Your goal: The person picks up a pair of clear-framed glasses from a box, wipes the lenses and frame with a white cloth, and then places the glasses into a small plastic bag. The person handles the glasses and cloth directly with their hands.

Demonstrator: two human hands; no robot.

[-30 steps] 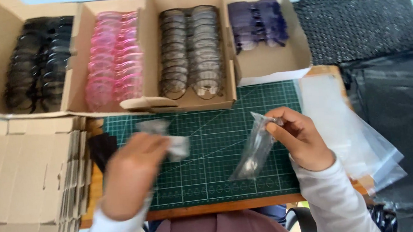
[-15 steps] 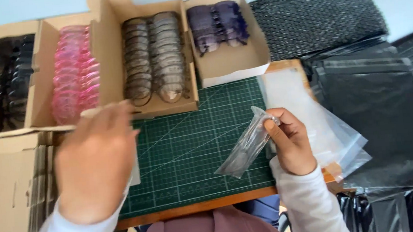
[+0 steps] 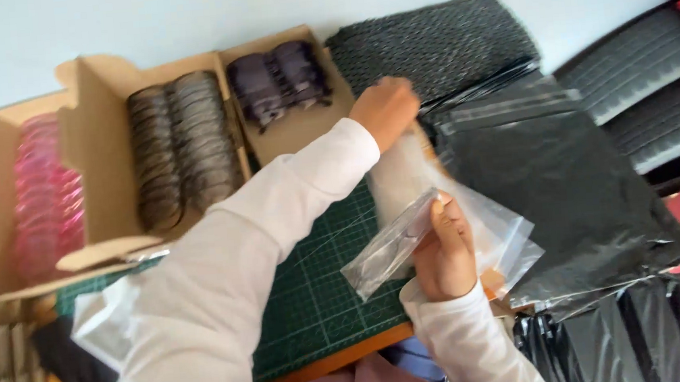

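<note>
We reach across the green gridded cutting mat [image 3: 315,290] toward a heap of black plastic pouches [image 3: 549,174].
Open cardboard boxes [image 3: 102,145] behind hold stacked glasses, pink [image 3: 41,198], grey-brown [image 3: 179,147], purple [image 3: 279,78]; our left hand [image 3: 386,110] lies nearer the pouches, to its right; whether its blurred fingers are closed we cannot tell; our right hand [image 3: 442,252] pinches a clear plastic sleeve [image 3: 389,244], its long axis running down-left.
</note>
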